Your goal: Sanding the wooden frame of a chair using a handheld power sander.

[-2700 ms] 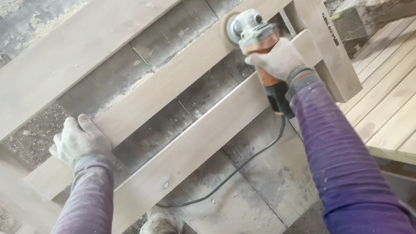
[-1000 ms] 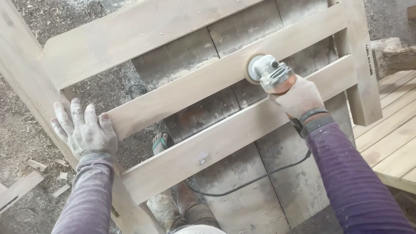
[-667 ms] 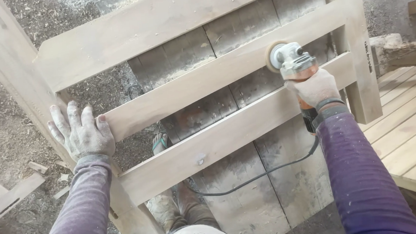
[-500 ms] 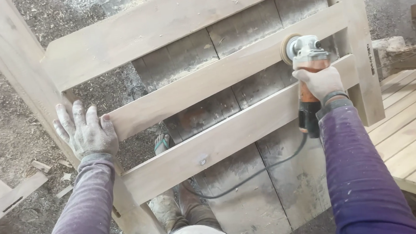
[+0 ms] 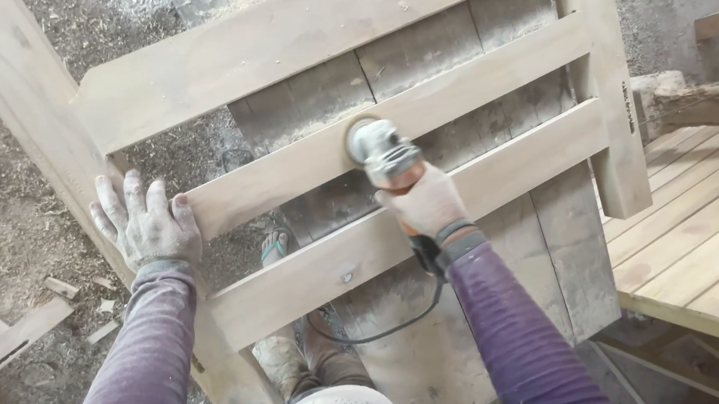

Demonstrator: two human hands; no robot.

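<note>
- Two hands work on a slatted wooden frame (image 5: 328,25) that stands tilted before the person: the left hand (image 5: 146,227) lies flat with fingers spread wide on the frame's left post, holding nothing, and the right hand (image 5: 425,207) is wrapped around the body of an angle grinder (image 5: 383,153).
- The grinder's disc sits on the middle slat (image 5: 495,76), near its midpoint; half a second ago it was far to the right, close to the right post (image 5: 608,97), so the tool has travelled leftward along the slat (a return pass, by the look of it).
- That shift suggests the sanding of this slat is under way, not finished, with the left part of it not yet reached in this stroke.
- The left hand has stayed in its place on the post, bracing the frame.
- A black cord (image 5: 370,334) trails from the grinder down past the lower slat (image 5: 543,149).
- Sawdust covers the ground at left; a planked platform (image 5: 704,235) lies at right.
</note>
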